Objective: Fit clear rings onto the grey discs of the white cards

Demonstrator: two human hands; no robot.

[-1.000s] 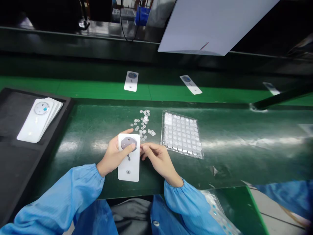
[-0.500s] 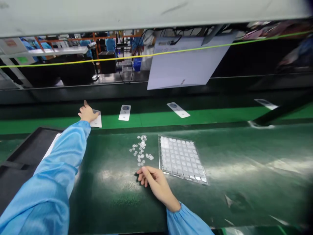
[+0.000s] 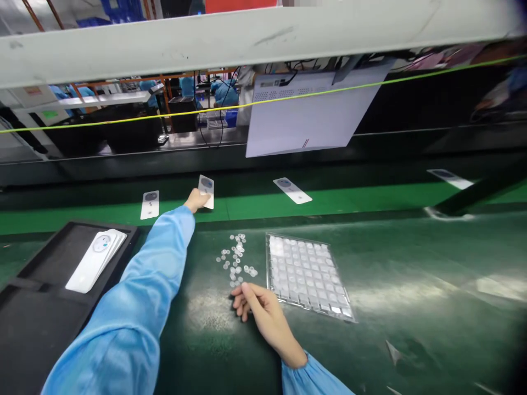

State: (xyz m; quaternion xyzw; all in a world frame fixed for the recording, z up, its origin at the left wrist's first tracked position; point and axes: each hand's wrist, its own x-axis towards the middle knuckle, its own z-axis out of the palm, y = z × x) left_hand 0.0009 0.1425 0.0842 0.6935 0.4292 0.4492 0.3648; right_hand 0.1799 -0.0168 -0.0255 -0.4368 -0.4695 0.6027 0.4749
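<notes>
On the green belt my left hand (image 3: 196, 201) grips the lower edge of a white phone back cover (image 3: 207, 185), thumb on top. This cover has rounded corners and a dark round camera area. My right hand (image 3: 263, 310) rests low over the dark green bench, fingers loosely curled and a little apart, with nothing visible in them. Just beyond its fingertips lie scattered small clear discs (image 3: 237, 253). To the right of them is a clear plastic tray (image 3: 310, 274) filled with rows of pale round pieces.
More covers lie on the belt (image 3: 242, 206): one at left (image 3: 150, 204), one right of centre (image 3: 293, 190), one far right (image 3: 450, 178). A black tray (image 3: 61, 241) at left holds stacked covers (image 3: 96, 258). A dark slanted post (image 3: 473, 195) crosses the belt.
My left hand has moved right, from the leftmost cover to another one, which has turned and lifts slightly. The leftmost cover lies free. My right hand has barely moved.
</notes>
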